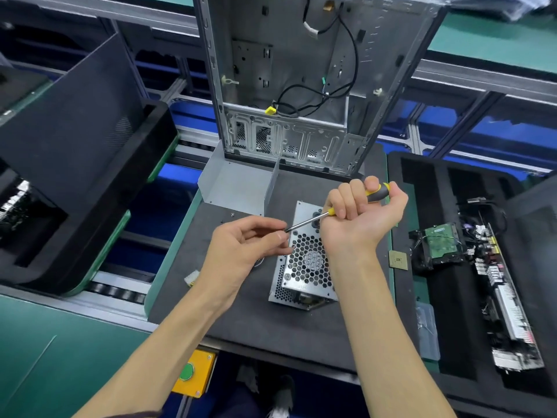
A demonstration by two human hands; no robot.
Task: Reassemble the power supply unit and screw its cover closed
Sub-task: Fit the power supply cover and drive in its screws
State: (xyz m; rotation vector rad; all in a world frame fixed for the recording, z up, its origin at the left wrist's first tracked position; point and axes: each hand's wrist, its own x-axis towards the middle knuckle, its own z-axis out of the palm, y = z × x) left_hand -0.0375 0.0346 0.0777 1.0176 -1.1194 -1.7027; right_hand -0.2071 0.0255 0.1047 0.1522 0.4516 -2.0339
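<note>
Above the power supply unit [303, 260], right hand [358, 209] grips screwdriver [346, 206]; left hand [250, 245] pinches its tip; cover screwing apparently unfinished.

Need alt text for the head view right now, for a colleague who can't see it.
The right hand grips a yellow-and-black screwdriver while the left hand pinches its tip, above the power supply unit on a dark mat. An open computer case stands behind.

screwdriver tip [287, 230] hidden behind left fingers [278, 236]

Bright, even light; warped edges.
</note>
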